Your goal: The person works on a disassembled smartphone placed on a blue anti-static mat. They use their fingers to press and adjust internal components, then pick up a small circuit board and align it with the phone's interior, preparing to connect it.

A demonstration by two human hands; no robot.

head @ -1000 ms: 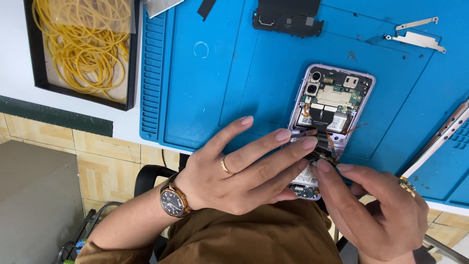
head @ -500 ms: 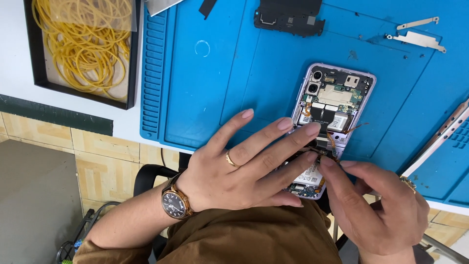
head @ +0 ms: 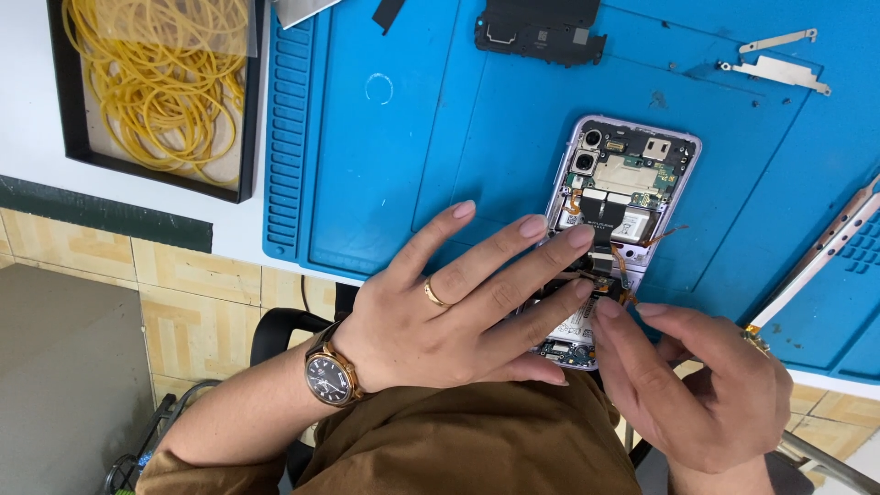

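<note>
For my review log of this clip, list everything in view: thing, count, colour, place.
opened phone: 1, lilac frame with its insides bared, on the mat under both hands
work mat: 1, blue, covering the table
tray: 1, black, top left on the table
rubber bands: many, yellow, inside the tray
cover plate: 1, black, top middle of the mat
metal brackets: 2, silver, top right of the mat
table: 1, white, bare strip at the left edge
wristwatch: 1, gold with dark dial, left wrist
ring: 1, gold, left hand
left hand: fingers spread flat over the phone's lower half
right hand: fingertips at the phone's middle
</note>
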